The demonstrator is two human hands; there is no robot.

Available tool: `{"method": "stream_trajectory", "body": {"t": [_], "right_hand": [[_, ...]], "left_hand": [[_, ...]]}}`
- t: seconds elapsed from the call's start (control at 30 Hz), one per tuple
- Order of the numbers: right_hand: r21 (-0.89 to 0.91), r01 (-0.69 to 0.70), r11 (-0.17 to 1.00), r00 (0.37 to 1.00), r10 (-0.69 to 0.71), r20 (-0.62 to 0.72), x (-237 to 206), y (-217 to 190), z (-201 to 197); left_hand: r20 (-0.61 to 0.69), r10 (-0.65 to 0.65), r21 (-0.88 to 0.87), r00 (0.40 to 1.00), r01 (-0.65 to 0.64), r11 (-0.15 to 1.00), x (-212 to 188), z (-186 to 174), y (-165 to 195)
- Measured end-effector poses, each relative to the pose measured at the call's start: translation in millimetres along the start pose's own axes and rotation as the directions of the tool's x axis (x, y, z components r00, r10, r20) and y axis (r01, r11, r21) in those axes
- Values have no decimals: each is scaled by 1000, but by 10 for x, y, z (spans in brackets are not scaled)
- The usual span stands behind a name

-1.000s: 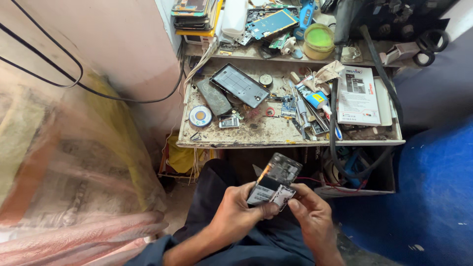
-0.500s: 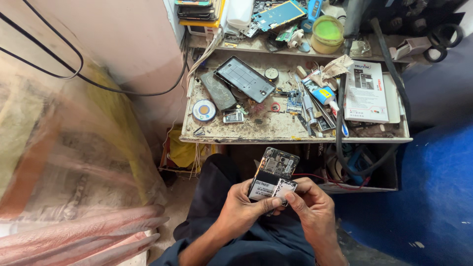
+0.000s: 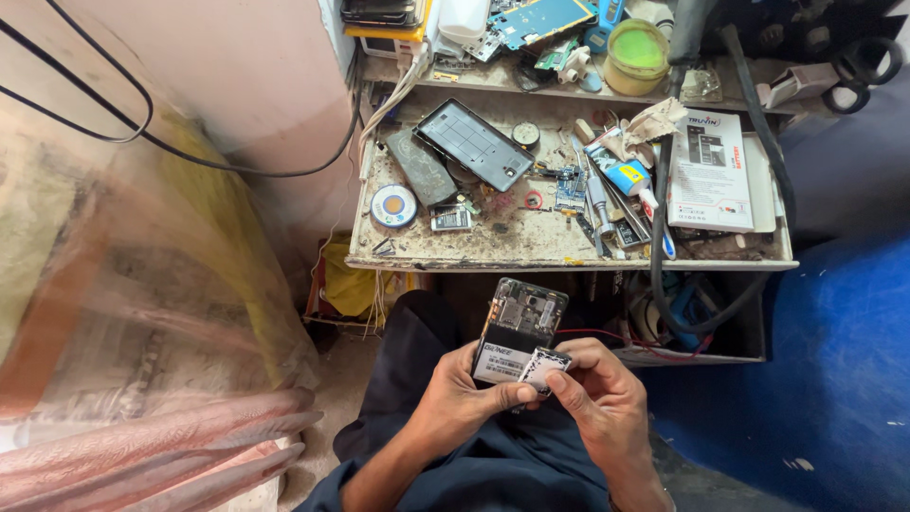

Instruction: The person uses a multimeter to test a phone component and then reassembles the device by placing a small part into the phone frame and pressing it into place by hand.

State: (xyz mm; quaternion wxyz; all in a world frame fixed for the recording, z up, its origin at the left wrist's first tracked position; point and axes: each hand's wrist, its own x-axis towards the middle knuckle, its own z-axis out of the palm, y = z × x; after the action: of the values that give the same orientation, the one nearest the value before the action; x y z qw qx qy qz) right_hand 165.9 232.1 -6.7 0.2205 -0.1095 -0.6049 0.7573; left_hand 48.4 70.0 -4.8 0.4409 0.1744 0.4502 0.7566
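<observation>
Head view, looking down at a seated person at a repair station. Lower centre of the frame: the left hand (image 3: 464,393) cradles an opened phone (image 3: 519,327) with its back cover off, the grip curled around the lower left edge and the thumb lying across the battery label. The right hand (image 3: 592,393) meets it from the right; its thumb and forefinger pinch a small speckled flat part (image 3: 544,368) at the phone's lower right corner. Whether that part is still seated in the phone or lifted free cannot be told from this angle. A thin red wire (image 3: 607,334) runs from the phone toward the right.

Upper centre: a stained tabletop (image 3: 512,245) carries a dark phone frame (image 3: 472,144) lying tilted, a grey slab (image 3: 421,167) just left of it, a round white-and-blue reel (image 3: 392,205), a small circuit board (image 3: 571,188), a tube of adhesive (image 3: 621,175) and a white box (image 3: 711,169) at the right. A thick black hose (image 3: 661,228) drops over the front edge. On the shelf above stands a green pot (image 3: 636,55). Left of the frame: a bundle wrapped in clear plastic (image 3: 123,313).
</observation>
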Motion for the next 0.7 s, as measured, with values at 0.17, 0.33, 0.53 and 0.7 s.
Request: {"method": "stream_trajectory", "body": {"t": [0.17, 0.33, 0.53, 0.7], "right_hand": [[-140, 150, 979, 988, -144, 50, -21, -47, 16], [-247, 228, 942, 974, -222, 54, -16, -114, 40], [-210, 216, 954, 976, -217, 20, -32, -90, 8], [-193, 34, 981, 974, -76, -213, -39, -33, -77]], "left_hand": [[-10, 8, 60, 1000, -7, 998, 4, -56, -34], [-10, 17, 51, 1000, -17, 999, 4, -82, -30], [26, 23, -43, 999, -22, 999, 1, -133, -5], [-38, -37, -128, 999, 32, 991, 10, -112, 29]]}}
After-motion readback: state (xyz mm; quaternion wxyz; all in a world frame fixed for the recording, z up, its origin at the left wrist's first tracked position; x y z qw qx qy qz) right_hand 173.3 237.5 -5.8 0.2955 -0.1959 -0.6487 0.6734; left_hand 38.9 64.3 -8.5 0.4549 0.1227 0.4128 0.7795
